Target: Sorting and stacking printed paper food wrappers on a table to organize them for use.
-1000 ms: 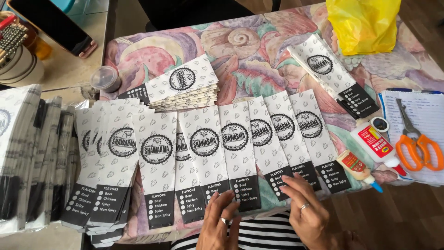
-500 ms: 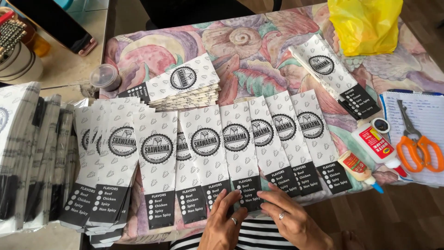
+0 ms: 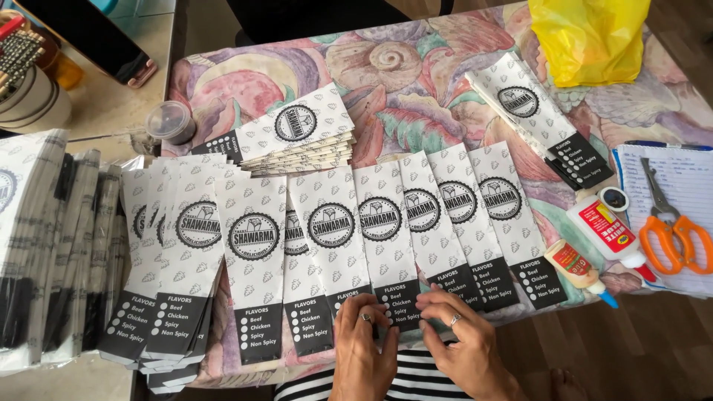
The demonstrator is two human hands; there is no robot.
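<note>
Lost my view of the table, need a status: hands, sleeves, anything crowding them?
Both hands flat, left hand and right hand pressing the fanned paper sleeves at their black ends. Glue bottles and orange scissors lie apart to the right.

Single head-worn view, aimed steeply down from above the near edge of the counter (image 3: 416, 82), facing away from the wearer. Close range: counter fills most of the frame, hands cut off at bottom centre, floor seen at right. No second view for overlap.
</note>
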